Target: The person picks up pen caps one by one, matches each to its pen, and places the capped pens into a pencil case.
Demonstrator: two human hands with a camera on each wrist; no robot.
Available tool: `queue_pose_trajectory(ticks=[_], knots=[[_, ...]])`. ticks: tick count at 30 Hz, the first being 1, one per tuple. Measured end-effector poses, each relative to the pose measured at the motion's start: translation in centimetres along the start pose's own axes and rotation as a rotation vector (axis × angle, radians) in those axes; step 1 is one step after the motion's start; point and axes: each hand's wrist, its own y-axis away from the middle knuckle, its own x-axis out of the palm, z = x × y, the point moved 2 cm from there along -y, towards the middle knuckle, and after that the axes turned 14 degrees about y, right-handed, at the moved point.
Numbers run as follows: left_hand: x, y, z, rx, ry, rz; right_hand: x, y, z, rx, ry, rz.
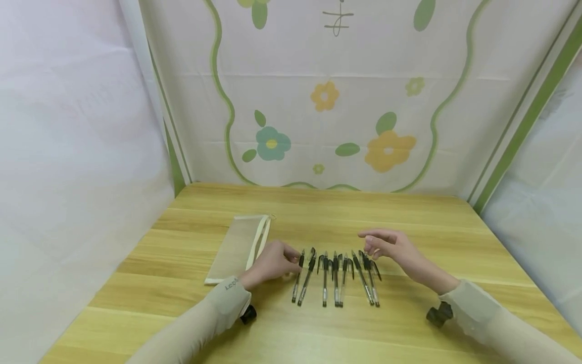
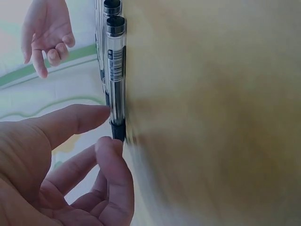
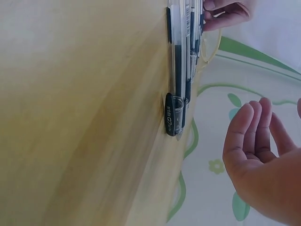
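Note:
Several black-capped clear pens (image 1: 335, 275) lie side by side in a row on the wooden table (image 1: 318, 212). My left hand (image 1: 278, 261) is at the left end of the row. In the left wrist view its thumb and forefinger (image 2: 113, 155) pinch the black end of the leftmost pen (image 2: 116, 70). My right hand (image 1: 379, 245) hovers just above the caps of the rightmost pens, fingers loosely bent, holding nothing. The right wrist view shows that hand (image 3: 254, 141) apart from the pens (image 3: 178, 84).
A flat beige pouch (image 1: 238, 247) with a pale zip edge lies left of my left hand. A flowered cloth backdrop (image 1: 327, 101) rises behind the table, with white sheets on both sides. Bare wood lies in front of and behind the pens.

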Motion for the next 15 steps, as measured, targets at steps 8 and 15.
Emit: queue_pose_trajectory(ticks=[8, 15], knots=[[0.13, -0.15, 0.04, -0.019, -0.038, 0.010, -0.19, 0.02, 0.07, 0.023, -0.033, 0.026], [-0.12, -0.14, -0.23, -0.010, -0.074, 0.028, -0.23, 0.05, 0.16, 0.056, -0.025, 0.044]])
